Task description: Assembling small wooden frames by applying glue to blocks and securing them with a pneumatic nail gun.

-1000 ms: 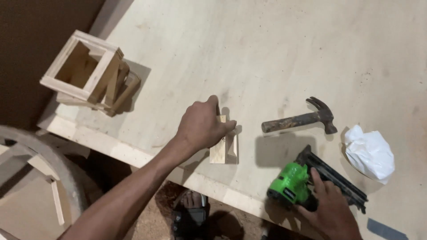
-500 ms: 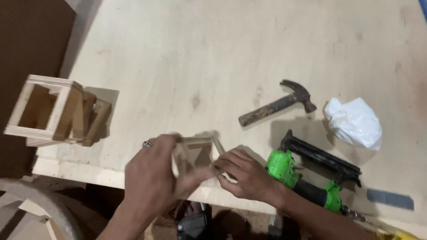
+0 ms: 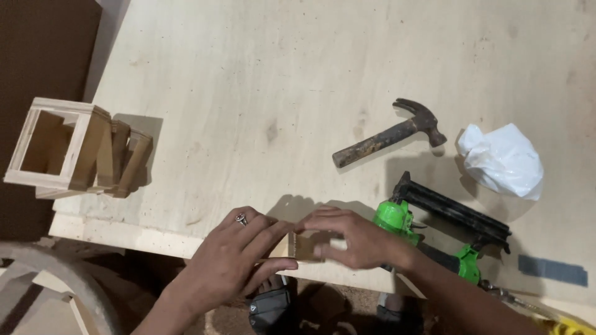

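Pale wood is everywhere: far out to the left of the fingers a slatted wooden crate frame (image 3: 74, 152) stands near the edge of the plywood surface (image 3: 310, 80). The left hand (image 3: 233, 260), a ring on one finger, has its fingers (image 3: 273, 232) curled together over the left end of a small wooden piece (image 3: 304, 246) at the near edge of the surface. The right hand (image 3: 354, 239) clamps the same piece from the other side, its fingers (image 3: 326, 248) pressed on the face. The piece looks light, stiff and dry, likely easy to split at thin joints, so it is best held flat by its broader faces. Beyond the right fingers lies a rusty hammer (image 3: 388, 133); just right of them, a green nail gun (image 3: 444, 226), then a crumpled white bag (image 3: 501, 160).
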